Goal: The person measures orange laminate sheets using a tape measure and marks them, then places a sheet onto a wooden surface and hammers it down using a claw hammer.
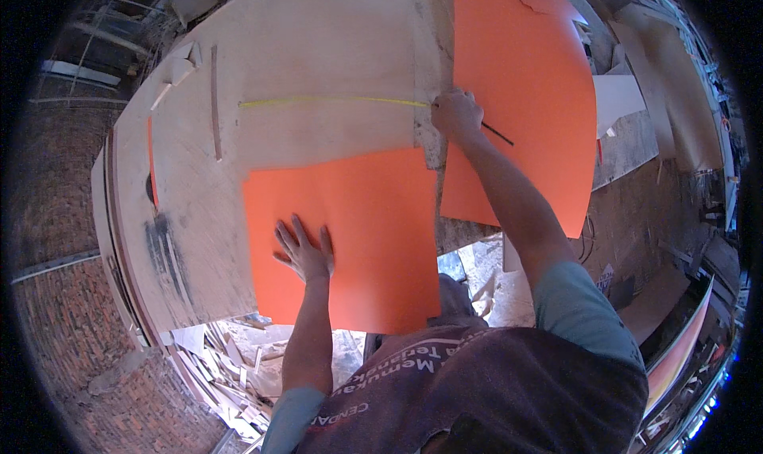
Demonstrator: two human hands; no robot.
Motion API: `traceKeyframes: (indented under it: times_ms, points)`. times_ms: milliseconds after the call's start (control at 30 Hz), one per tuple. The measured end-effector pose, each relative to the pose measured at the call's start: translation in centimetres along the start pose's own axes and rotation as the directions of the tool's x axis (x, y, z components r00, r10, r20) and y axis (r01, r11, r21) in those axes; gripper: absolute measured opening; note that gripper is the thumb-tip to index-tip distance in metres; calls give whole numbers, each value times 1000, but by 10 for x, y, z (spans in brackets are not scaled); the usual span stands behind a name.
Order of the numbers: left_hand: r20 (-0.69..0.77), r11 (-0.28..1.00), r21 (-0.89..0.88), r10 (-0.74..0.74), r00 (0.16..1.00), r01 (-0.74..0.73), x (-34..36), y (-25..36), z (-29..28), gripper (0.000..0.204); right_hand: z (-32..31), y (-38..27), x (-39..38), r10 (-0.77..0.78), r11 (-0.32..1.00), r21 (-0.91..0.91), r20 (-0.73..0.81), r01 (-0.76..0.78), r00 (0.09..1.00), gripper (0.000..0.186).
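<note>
My left hand (pixel 306 251) lies flat with fingers spread on an orange sheet (pixel 373 215), which overhangs the near edge of the worktable. Farther up and to the right, my right hand (pixel 458 114) is closed on the end of a yellow tape measure (pixel 334 99), stretched leftward across the bare wood beyond the sheet. The tape's case is hidden in that hand. A thin dark stick, perhaps a pencil (pixel 499 133), pokes out from the same hand toward the right. Under my right forearm lies a larger orange sheet (pixel 528 96).
The wooden worktable (pixel 318 48) carries a narrow brown strip (pixel 216 104) and a thin orange strip (pixel 152 161) on its left. Wood offcuts (pixel 226 374) are heaped on the floor at lower left, beside a brick surface (pixel 60 327). Large brown boards (pixel 675 80) stand at the right.
</note>
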State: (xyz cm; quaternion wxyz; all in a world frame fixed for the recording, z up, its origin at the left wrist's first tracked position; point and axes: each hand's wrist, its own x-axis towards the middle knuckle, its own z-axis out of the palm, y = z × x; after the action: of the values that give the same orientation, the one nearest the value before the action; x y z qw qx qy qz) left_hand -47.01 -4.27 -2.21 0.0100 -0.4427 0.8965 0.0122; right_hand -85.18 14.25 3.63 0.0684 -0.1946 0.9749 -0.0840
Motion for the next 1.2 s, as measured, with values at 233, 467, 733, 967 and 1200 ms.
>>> traceKeyframes:
  times_ms: [233, 467, 733, 967, 1200]
  points:
    - [-10, 999, -13, 35, 999, -35, 1, -1, -2, 81, 10, 32, -63, -24, 696, 621, 520, -359, 854, 30]
    - [-114, 997, -44, 65, 991, -70, 2, -4, 10, 75, 33, 29, -190, 128, 270, 659, 698, -702, 704, 26]
    - [-187, 778, -366, 477, 859, -512, 53, 49, -12, 51, 56, -23, -224, 183, -62, 545, 830, -836, 527, 25]
    - [-277, 701, -267, 602, 749, -661, 92, 93, -6, 49, 61, -48, -199, 126, -118, 481, 875, -869, 467, 23]
    - [-341, 496, -362, 718, 607, -789, 103, 147, -3, 48, 51, -69, -176, 232, -62, 440, 880, -896, 415, 22]
